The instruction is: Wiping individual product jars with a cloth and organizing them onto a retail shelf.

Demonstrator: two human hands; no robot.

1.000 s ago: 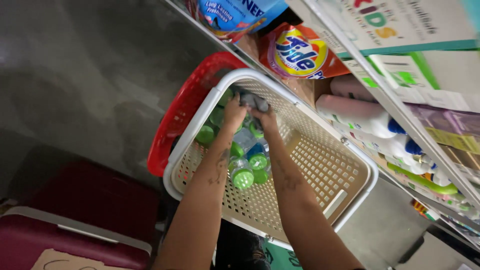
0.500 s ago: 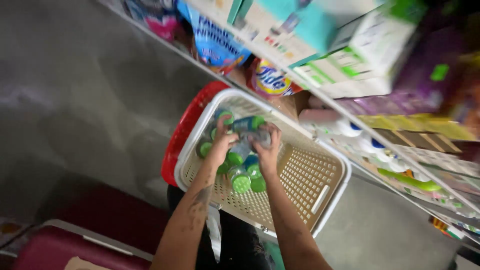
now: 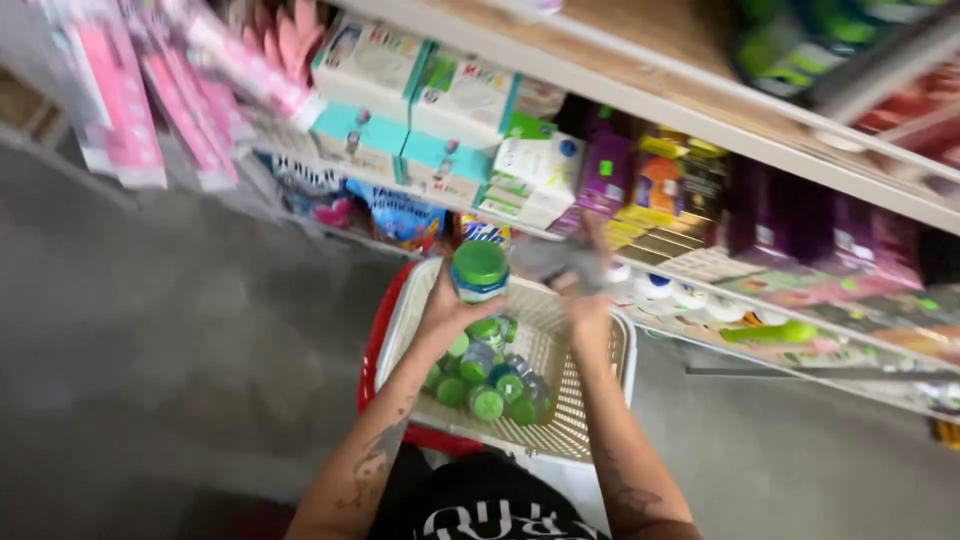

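My left hand (image 3: 447,305) grips a small blue jar with a green lid (image 3: 479,271), raised above a cream plastic basket (image 3: 600,385). Several more green-lidded jars (image 3: 487,385) lie in the basket's left half. My right hand (image 3: 583,295) holds a grey cloth (image 3: 560,258), blurred, just right of the raised jar. The cream basket sits inside a red basket (image 3: 376,340) below my arms.
Store shelves (image 3: 700,110) run across the top and right, stocked with boxes (image 3: 420,95), purple packs (image 3: 780,215) and white bottles (image 3: 680,295). Pink packaged goods (image 3: 150,110) hang at the upper left. Grey floor (image 3: 170,350) lies to the left.
The view has tilted up toward the shelves. My left hand has lifted one jar out of the basket, and my right hand has risen beside it holding the cloth.
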